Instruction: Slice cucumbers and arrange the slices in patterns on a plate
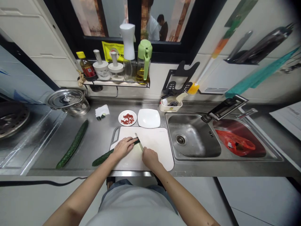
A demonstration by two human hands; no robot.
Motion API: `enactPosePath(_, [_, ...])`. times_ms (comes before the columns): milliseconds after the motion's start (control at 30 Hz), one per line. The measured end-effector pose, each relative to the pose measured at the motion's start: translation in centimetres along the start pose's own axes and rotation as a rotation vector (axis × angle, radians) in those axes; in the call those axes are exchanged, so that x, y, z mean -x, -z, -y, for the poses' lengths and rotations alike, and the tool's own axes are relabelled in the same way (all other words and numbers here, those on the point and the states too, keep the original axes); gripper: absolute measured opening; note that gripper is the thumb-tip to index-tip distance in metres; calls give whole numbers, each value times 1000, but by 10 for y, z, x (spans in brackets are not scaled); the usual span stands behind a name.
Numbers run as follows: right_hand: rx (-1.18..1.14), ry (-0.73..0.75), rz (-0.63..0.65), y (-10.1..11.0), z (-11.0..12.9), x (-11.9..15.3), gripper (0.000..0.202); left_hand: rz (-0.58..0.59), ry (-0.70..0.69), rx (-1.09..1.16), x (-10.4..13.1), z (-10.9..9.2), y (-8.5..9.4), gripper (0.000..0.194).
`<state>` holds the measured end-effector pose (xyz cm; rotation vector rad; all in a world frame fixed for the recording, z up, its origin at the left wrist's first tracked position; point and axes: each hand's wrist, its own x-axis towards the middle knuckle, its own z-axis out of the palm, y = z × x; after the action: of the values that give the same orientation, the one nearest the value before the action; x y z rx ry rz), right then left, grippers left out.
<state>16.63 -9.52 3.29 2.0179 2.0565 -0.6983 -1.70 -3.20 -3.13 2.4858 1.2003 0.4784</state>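
Observation:
A white cutting board [155, 141] with a grey handle lies at the counter's front. My left hand [123, 147] rests on a dark green cucumber [103, 158], its fingers pressing on the far part and covering the middle. The cucumber's near end sticks out past the board's left edge. My right hand [150, 159] is closed round the handle of a knife [139, 141], whose blade stands at the cucumber's right end, close to my left fingertips. A second, whole cucumber [73, 144] lies on the steel counter to the left.
Behind the board stand a white plate [149, 118] and a small plate [121, 118] bearing red bits. A lidded steel pot [77, 105] is at back left, near a white tissue [102, 110] with dark green scraps. A double sink [195, 147] lies right, holding a red plastic bag [236, 144].

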Motion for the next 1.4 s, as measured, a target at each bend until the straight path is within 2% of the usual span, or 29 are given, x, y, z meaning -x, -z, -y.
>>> enactPosePath(800, [-19,-4,-23,6,11,-16,31,-9,-5,20,1,2,0,43])
enactPosePath(1200, [12,-44,30,-6,1,11,31,-3,16,12,1,-2,2,42])
enactPosePath(1400, [2,-36,11,-7,1,6,31,0,21,9,1,-2,2,42])
